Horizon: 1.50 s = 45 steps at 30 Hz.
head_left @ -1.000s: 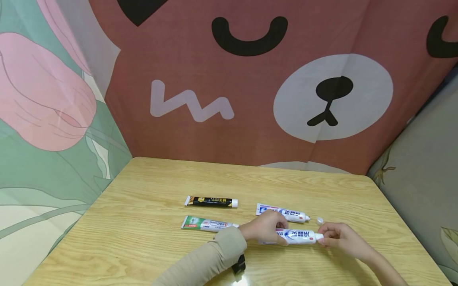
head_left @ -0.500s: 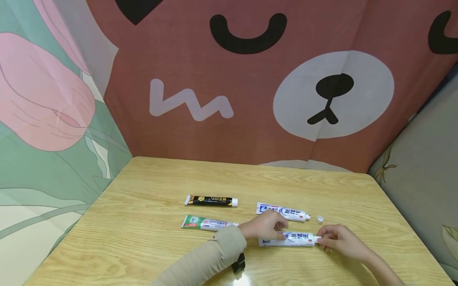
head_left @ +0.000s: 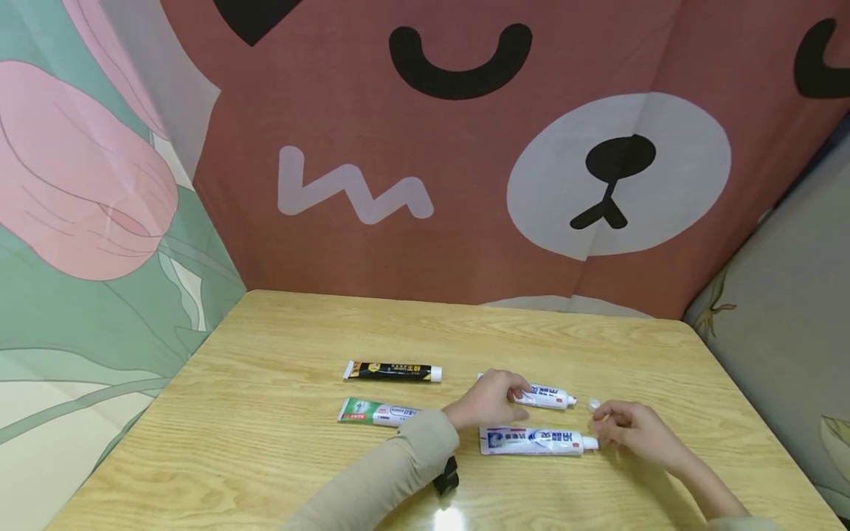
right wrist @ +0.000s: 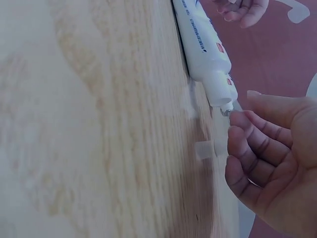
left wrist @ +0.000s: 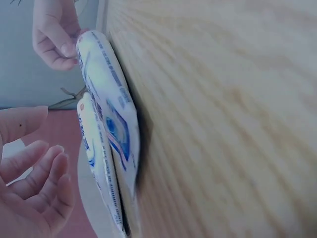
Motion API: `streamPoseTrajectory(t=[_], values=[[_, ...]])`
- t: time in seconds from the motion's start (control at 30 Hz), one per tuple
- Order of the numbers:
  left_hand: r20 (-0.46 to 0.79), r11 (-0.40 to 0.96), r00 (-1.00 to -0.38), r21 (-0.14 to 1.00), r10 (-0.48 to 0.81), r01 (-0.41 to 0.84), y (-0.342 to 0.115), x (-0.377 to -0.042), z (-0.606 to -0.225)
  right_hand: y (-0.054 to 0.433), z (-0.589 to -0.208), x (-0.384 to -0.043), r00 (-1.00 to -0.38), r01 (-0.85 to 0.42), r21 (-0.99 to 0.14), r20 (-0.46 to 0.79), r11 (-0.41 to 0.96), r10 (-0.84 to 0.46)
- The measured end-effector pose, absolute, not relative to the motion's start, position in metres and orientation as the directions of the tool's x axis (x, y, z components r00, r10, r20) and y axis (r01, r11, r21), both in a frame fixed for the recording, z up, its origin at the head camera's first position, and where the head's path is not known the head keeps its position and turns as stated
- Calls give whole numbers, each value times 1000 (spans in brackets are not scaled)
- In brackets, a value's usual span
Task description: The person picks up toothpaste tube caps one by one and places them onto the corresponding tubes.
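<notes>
A white and blue toothpaste tube (head_left: 531, 441) lies flat on the table, its white end (right wrist: 218, 91) pointing right. Behind it is a similar toothpaste tube (head_left: 547, 397) with a bare nozzle, its left part covered by my left hand (head_left: 490, 398). That hand hovers with fingers loosely bent and, in the left wrist view, holds nothing. My right hand (head_left: 634, 430) is just right of the tube ends, thumb apart from the half-bent fingers, nothing between them. A small white cap (head_left: 594, 405) lies beside its fingertips.
A black toothpaste tube (head_left: 392, 372) lies farther back on the left. In front of it a green and white toothpaste tube (head_left: 375, 412) is partly hidden by my left sleeve. Printed cloth (head_left: 372, 251) hangs behind the wooden table (head_left: 285, 457).
My left hand has let go of the nearer toothpaste tube and moved back over the farther one. My right hand has left the nearer tube's white end and shifted back toward the loose cap.
</notes>
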<state>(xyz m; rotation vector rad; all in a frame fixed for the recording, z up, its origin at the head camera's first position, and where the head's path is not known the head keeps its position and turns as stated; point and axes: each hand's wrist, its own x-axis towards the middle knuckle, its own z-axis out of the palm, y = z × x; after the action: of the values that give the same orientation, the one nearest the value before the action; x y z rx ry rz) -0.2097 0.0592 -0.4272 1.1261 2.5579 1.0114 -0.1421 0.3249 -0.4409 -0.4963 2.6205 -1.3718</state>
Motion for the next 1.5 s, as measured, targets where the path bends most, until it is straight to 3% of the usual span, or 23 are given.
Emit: streamPoseTrajectory(t=[0.2,0.4,0.6,1.0,1.5], values=[[83,556,-771,643,632,526,64,-217,-429,325,-439,-147,-965,-186,-788,35,587,-259],[55,622,-785,576,618,530,71,-226,-433,326,-439,-152,-986,-140,-757,50,638,-157],[5,654,-809,587,587,478,76,-233,-438,327,-441,-159,-984,-173,-724,93,668,-154],[-66,671,-836,632,545,388,82,-242,-445,323,-448,-171,-988,-138,-669,41,730,-150],[-101,769,-799,369,592,523,90,-242,-442,321,-450,-172,-993,-99,-666,15,739,-120]])
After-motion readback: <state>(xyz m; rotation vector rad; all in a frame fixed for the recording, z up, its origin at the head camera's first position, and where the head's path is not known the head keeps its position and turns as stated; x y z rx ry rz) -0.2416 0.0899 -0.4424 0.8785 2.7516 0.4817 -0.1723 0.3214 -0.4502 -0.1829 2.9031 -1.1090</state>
